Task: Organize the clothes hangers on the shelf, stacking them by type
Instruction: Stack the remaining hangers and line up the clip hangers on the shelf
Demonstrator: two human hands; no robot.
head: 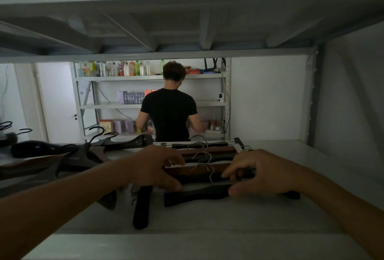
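On the white shelf (207, 214) lies a row of flat brown and black clamp hangers (207, 149) with thin metal hooks. My left hand (158, 168) grips the left end of the nearest dark clamp hanger (199, 177), and my right hand (264, 173) pinches its right end. In front of it a black curved hanger (197, 195) lies flat, with my right thumb resting on it. Another black hanger arm (142, 207) points toward me. To the left lies a loose pile of dark and brown coat hangers (68, 151) with black hooks.
A grey metal shelf underside (187, 31) hangs low overhead. A white wall (349, 97) closes the right side. Beyond the shelf a person in a black shirt (169, 114) stands with their back to me at a rack of bottles and boxes (124, 97).
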